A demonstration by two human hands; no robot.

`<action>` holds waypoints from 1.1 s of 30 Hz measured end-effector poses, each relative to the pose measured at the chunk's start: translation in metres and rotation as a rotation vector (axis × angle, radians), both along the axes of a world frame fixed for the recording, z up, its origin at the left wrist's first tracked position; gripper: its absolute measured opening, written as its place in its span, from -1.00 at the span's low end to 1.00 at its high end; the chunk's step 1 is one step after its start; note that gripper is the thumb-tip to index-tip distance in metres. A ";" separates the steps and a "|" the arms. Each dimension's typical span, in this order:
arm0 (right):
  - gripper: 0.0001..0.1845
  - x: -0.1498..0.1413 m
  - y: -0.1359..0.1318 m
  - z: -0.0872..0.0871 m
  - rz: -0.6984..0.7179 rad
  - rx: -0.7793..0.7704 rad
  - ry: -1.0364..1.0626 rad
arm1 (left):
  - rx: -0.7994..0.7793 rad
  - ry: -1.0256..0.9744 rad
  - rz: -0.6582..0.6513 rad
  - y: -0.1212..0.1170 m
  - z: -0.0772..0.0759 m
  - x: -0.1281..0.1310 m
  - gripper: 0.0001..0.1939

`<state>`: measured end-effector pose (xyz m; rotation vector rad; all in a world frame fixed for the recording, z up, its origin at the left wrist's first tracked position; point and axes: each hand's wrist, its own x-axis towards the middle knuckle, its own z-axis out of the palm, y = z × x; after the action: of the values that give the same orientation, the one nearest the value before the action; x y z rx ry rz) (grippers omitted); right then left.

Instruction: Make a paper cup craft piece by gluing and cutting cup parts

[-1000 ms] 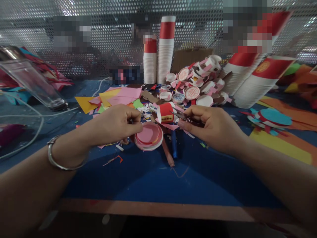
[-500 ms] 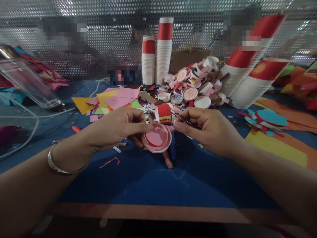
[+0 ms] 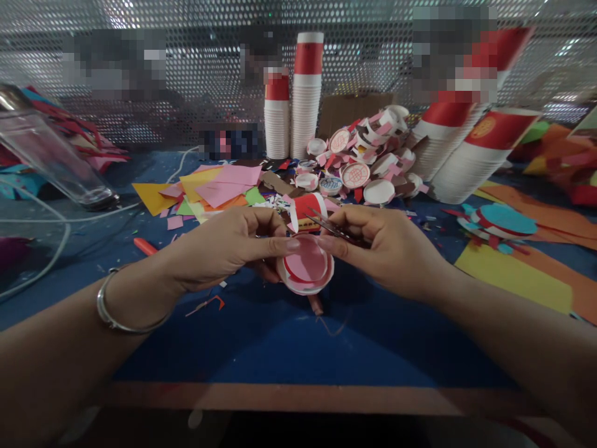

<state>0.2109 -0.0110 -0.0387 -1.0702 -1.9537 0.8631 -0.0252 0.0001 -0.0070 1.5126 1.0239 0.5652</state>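
Note:
My left hand (image 3: 252,242) pinches a cut-down paper cup bottom (image 3: 305,264) lined with pink paper, its red and white rim facing me. My right hand (image 3: 387,249) is closed around slim, dark-handled scissors (image 3: 342,231), their pointed tips aimed left, while its thumb and finger touch the cup bottom's right edge. Just behind the cup bottom lies a red and white cut paper cup piece (image 3: 310,208). Beneath them, a brownish stick-like piece (image 3: 316,305) rests on the blue table (image 3: 261,354).
Cut cup bottoms (image 3: 357,174) are heaped behind my hands, near tall stacks of paper cups (image 3: 305,106). Coloured paper sheets (image 3: 228,186) and scraps lie left of centre. A clear bottle (image 3: 51,149) leans at far left; a turquoise-topped paper piece (image 3: 504,221) sits right.
The cup bottom and my left hand have shifted slightly right. My right hand's fingers now meet the rim, and the scissors' tips have come lower.

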 end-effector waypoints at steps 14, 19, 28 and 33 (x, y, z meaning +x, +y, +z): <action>-0.72 -0.001 0.000 -0.002 -0.004 0.033 -0.007 | 0.050 -0.005 0.014 0.001 -0.004 0.002 -0.64; -0.72 -0.001 0.001 -0.003 -0.007 0.036 -0.027 | 0.108 0.059 0.011 0.001 -0.001 0.003 -0.64; -0.86 -0.001 0.001 -0.005 0.028 0.037 -0.008 | 0.141 0.054 -0.001 0.001 -0.004 0.002 -0.64; -0.85 -0.001 0.001 -0.005 0.011 0.062 -0.027 | 0.130 0.042 -0.002 0.001 -0.004 0.001 -0.62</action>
<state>0.2099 -0.0103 -0.0434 -1.0405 -1.9974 0.7929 -0.0246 0.0009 -0.0113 1.6458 1.0337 0.6110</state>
